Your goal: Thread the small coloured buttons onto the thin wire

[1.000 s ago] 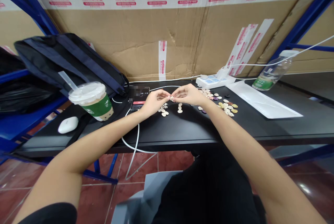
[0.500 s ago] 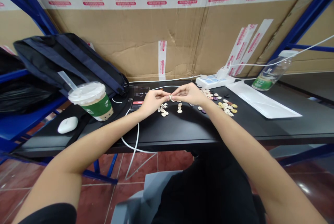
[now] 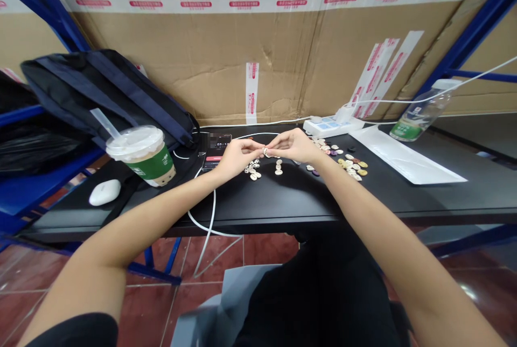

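My left hand (image 3: 240, 157) and my right hand (image 3: 295, 147) meet above the black table, fingertips pinched together. Between them is a small cream button-like piece (image 3: 265, 151) with dark marks or holes; both hands grip it, and the fingers partly hide it. Below my left fingers lies a cluster of similar cream pieces (image 3: 253, 176). A short row of cream pieces (image 3: 278, 167) sits under my right fingers. Beyond my right wrist are mixed yellow, brown and cream pieces (image 3: 353, 166), with pink, white and purple ones (image 3: 324, 147) farther back.
A phone (image 3: 216, 150) with a running timer lies left of my hands. Further left stand a lidded drink cup (image 3: 151, 161), a white earbud case (image 3: 105, 192) and a backpack (image 3: 109, 94). To the right are a power strip (image 3: 329, 127), white pouch (image 3: 404, 155) and bottle (image 3: 420, 115).
Both hands keep the same pinch on the small cream piece. The whole view has shifted very slightly; nothing on the table has visibly moved.
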Action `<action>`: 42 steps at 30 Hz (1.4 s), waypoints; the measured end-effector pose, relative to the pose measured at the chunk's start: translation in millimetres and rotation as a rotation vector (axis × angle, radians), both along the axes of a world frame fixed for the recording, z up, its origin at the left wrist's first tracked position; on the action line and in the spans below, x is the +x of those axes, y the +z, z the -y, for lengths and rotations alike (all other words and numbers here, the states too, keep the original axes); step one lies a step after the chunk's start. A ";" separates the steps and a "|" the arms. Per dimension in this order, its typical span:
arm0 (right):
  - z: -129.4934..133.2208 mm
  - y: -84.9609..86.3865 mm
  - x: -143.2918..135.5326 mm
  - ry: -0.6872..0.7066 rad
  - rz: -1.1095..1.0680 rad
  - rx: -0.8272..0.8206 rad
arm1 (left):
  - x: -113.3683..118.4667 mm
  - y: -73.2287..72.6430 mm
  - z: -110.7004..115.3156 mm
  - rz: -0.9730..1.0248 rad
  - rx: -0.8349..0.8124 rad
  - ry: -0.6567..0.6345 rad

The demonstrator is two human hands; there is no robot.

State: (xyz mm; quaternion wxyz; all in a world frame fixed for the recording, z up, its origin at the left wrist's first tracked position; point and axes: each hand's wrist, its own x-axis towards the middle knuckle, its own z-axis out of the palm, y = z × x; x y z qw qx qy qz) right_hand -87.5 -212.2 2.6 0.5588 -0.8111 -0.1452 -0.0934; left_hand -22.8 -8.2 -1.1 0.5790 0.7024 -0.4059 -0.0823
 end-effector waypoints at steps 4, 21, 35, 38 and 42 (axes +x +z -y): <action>-1.3 0.6 2.2 -0.038 0.034 -0.023 | 2.4 -2.9 3.0 0.095 0.002 0.037; 11.3 -9.3 12.4 -0.412 0.220 -0.521 | 10.0 -12.7 -3.4 0.499 0.437 0.127; 1.5 6.2 -5.8 -0.408 0.000 -0.901 | 11.3 -18.2 1.8 0.445 0.225 0.087; 1.9 7.2 -6.2 -0.383 -0.034 -0.941 | 9.7 -17.9 1.8 0.452 0.217 0.094; 1.0 8.3 -7.4 -0.355 -0.033 -0.933 | 7.5 -16.1 1.6 0.454 0.214 0.087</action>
